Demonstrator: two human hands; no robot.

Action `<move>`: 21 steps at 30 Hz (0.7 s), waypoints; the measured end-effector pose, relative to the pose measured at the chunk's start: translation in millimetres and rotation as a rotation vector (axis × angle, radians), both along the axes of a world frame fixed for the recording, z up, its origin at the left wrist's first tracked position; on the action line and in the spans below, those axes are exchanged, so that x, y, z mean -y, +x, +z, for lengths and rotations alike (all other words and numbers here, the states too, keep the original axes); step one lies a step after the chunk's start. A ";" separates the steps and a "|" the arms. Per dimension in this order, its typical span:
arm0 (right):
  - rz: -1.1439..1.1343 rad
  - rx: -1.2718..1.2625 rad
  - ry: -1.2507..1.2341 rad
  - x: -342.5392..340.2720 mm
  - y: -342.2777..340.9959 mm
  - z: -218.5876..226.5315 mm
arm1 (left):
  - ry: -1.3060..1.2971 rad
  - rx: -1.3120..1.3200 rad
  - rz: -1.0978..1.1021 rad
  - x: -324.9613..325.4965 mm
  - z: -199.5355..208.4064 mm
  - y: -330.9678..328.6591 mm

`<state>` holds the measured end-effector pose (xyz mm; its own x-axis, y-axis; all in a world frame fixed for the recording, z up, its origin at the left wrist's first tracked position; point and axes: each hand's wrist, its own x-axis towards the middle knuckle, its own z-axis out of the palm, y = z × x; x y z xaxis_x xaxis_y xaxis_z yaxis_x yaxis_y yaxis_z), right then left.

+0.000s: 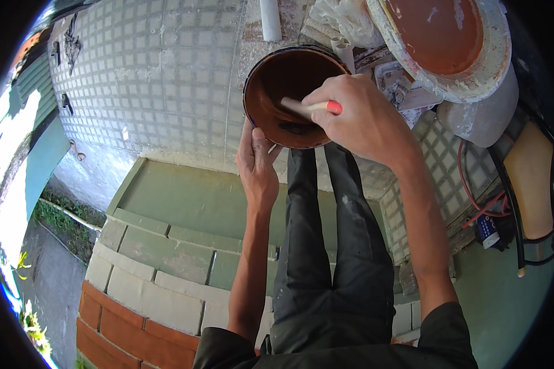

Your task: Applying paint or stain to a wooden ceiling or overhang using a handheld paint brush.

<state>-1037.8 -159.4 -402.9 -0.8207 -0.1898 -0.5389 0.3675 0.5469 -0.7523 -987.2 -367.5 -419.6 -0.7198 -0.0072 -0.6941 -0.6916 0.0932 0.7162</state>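
Note:
A round bucket (256,95) with a dark rim and reddish-brown paint coating its inner wall is tilted so that I see into it. My left hand (256,163) grips the near left of its rim, thumb over the edge and fingers beneath. Over the opening, my right hand (357,114) is closed round a pale flat-shafted tool (300,107) with a red end. The tool's far end is blurred, and I cannot tell whether it is a brush or a scraper. A dark patch lies low inside the bucket.
To the far right stands a large crusted tub (495,37) of reddish-brown paint. Nearby are crumpled plastic (345,21), a white pipe (270,21) and a chair-like thing with a tan panel (529,178). Below me, a green ledge (191,190) meets painted blocks (148,283).

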 end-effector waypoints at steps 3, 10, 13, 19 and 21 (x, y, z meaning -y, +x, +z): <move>-0.264 -0.180 0.006 10.0 9.0 -4.4 | -0.007 -0.015 -0.008 -1.7 -1.1 -0.6; -0.128 -0.123 -0.184 15.3 33.7 3.0 | 0.013 -0.002 -0.002 -1.4 -1.6 0.8; 0.033 -0.187 -0.195 2.6 38.3 3.9 | 0.006 -0.017 0.016 -2.2 -1.4 1.8; 0.156 -0.097 -0.116 -17.9 17.1 21.5 | -0.019 -0.044 0.016 -4.4 0.3 1.4; 0.043 -0.163 -0.037 -6.4 14.6 14.9 | -0.006 -0.011 0.018 -5.0 -0.1 1.2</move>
<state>-1023.1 -153.0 -388.0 -0.8873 -0.2439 -0.3914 0.2160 0.5301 -0.8200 -986.0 -362.5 -419.7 -0.7271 -0.0246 -0.6861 -0.6854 0.0851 0.7232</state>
